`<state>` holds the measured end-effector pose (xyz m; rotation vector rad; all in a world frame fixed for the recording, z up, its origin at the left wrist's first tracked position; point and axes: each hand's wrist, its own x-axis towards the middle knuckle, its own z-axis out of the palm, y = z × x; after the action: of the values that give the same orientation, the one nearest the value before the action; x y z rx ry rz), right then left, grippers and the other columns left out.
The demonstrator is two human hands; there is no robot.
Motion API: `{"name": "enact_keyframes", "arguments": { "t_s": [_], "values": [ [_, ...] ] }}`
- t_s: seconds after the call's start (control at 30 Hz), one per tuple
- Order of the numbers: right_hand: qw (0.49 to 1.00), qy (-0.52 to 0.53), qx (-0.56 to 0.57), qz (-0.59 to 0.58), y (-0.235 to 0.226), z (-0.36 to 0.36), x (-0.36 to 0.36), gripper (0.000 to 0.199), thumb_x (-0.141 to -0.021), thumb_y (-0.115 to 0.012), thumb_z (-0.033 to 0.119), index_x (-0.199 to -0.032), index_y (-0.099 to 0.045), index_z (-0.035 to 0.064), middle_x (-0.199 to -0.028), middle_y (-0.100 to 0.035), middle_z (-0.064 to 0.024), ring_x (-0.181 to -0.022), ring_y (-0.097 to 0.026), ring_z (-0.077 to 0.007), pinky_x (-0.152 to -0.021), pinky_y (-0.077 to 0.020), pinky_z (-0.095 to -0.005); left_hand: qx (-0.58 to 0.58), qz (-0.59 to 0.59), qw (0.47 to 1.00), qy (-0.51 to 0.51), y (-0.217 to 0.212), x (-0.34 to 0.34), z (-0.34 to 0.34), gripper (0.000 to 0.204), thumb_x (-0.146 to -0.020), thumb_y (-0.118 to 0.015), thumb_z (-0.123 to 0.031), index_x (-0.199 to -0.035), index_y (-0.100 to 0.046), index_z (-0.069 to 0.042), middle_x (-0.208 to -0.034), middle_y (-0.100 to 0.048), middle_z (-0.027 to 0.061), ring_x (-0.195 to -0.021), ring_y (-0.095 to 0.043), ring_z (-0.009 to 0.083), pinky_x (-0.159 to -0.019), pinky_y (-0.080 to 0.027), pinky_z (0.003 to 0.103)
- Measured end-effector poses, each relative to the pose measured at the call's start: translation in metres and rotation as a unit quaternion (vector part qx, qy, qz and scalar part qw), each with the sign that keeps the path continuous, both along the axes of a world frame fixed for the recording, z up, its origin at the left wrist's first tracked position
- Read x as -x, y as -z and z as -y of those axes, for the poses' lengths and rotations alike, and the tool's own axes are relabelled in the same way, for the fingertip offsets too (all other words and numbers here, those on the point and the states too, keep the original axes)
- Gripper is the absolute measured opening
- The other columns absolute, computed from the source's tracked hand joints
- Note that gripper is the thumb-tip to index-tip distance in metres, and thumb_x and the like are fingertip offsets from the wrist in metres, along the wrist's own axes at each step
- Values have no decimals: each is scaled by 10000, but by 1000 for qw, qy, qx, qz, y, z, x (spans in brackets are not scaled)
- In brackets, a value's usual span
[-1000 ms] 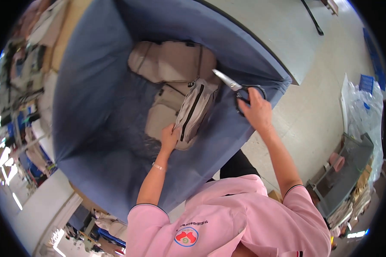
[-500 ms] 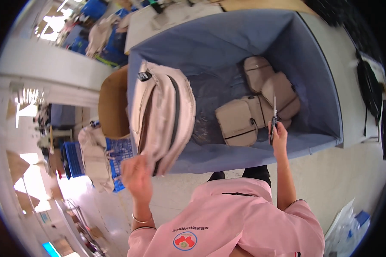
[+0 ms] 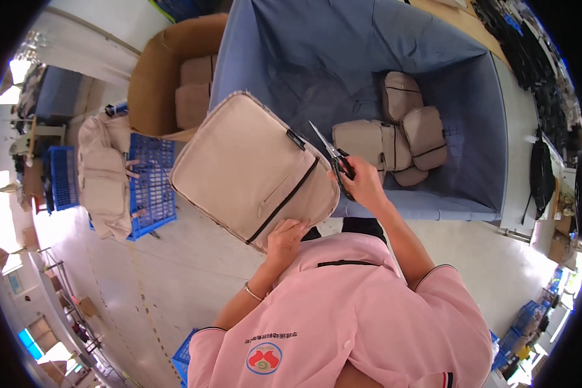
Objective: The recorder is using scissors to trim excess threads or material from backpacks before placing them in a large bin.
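My left hand grips the lower edge of a beige backpack, its fingers over the fabric near a dark zipper line. The backpack is tilted, with its broad flat face up and a short black strap near its right edge. In my right hand are scissors with black handles. Their blades look slightly apart and point up and left, close beside the backpack's right edge. Further right, several beige bags lie inside a large blue-grey fabric bin.
Left of the bin stands a brown cardboard box with beige pieces in it. Near it, beige bags hang over a blue plastic crate. A pale table runs along the bin's right side.
The backpack has turned from edge-on to flat face up and come nearer my body. My right hand has brought the scissors left, from over the bin's bags to the backpack's edge.
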<state>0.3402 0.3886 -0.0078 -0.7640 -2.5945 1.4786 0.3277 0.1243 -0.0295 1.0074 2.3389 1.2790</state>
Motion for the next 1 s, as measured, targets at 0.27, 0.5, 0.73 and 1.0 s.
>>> {"name": "enact_keyframes", "arguments": {
  "t_s": [0.27, 0.5, 0.73, 1.0],
  "values": [
    [988, -105, -114, -19, 19, 0, 1, 498, -837, -762, 391, -1039, -546, -10, -923, -520, -154, -668, -530, -312, -615, -438, -402, -35, -34, 999, 0, -9, -3, 20, 362, -765, -699, 24, -1120, -724, -45, -890, -634, 55, -756, -582, 245, -672, -499, 336],
    [988, -141, -55, 42, 3, -6, 29, 558, -840, -728, 487, -1016, -561, -15, -918, -543, -170, -755, -586, -344, -672, -464, -416, -24, -49, 998, 8, -18, -6, 28, 436, -730, -722, 58, -1148, -728, -65, -889, -640, 47, -740, -567, 224, -667, -505, 310],
    [980, -177, -84, 46, 2, 1, 52, 686, -818, -662, 644, -902, -586, -33, -930, -599, -195, -853, -629, -414, -709, -505, -465, -17, -57, 998, 19, -23, -5, 29, 476, -696, -729, 91, -1141, -739, -77, -893, -647, 37, -744, -570, 209, -683, -513, 293],
    [989, -141, -45, -25, 14, 9, 49, 577, -806, -752, 512, -772, -526, -18, -743, -559, -204, -717, -574, -414, -635, -450, -456, -19, -56, 998, 24, -22, -6, 30, 498, -674, -732, 93, -1142, -738, -76, -903, -651, 34, -751, -574, 206, -688, -515, 293]
  ]
}}
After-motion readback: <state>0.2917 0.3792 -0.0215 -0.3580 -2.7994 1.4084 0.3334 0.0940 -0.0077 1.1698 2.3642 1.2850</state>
